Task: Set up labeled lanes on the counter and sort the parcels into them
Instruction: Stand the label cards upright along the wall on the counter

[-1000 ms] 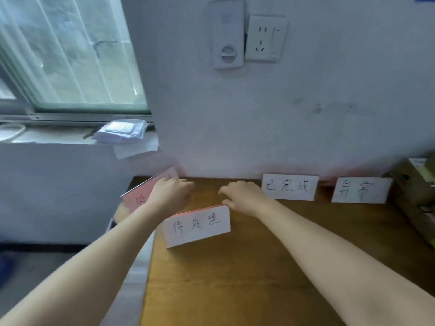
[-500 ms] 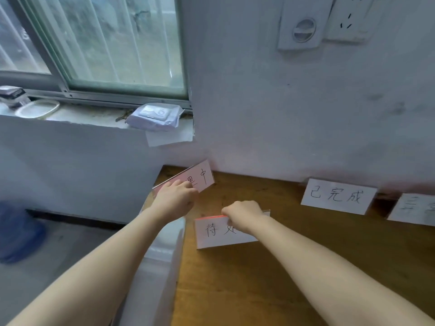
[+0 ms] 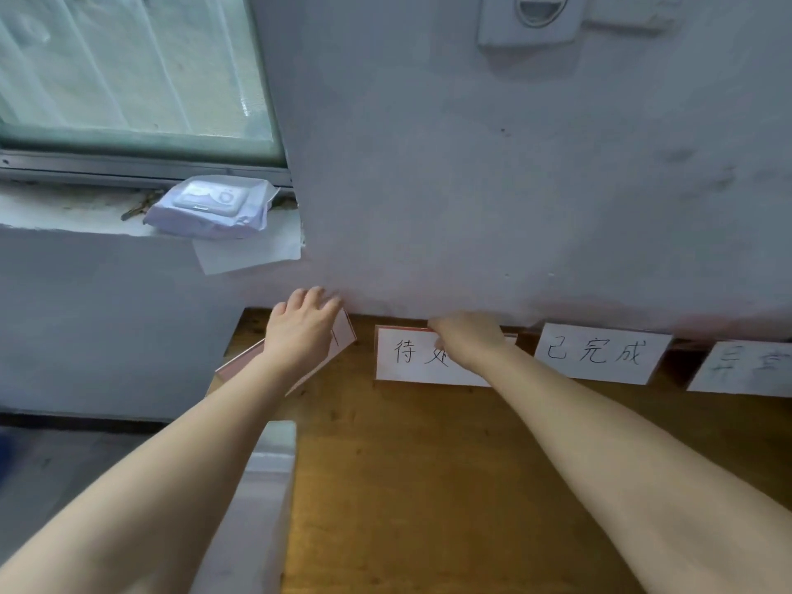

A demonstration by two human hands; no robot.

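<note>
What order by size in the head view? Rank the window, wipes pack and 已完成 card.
Largest: window, though cropped by the frame.
Then wipes pack and 已完成 card: they look alike, so unranked.

So the 待处理 card [image 3: 411,358] isn't sitting out in the open anymore, it's now standing right up against the wall [image 3: 471,207]. The right hand [image 3: 467,342] is gripping its top edge and covering the last character. The left hand [image 3: 302,332] is bringing the pink-backed card [image 3: 240,366] in toward the wall too, its fingers now lying flat over it and hiding most of the writing.
</note>
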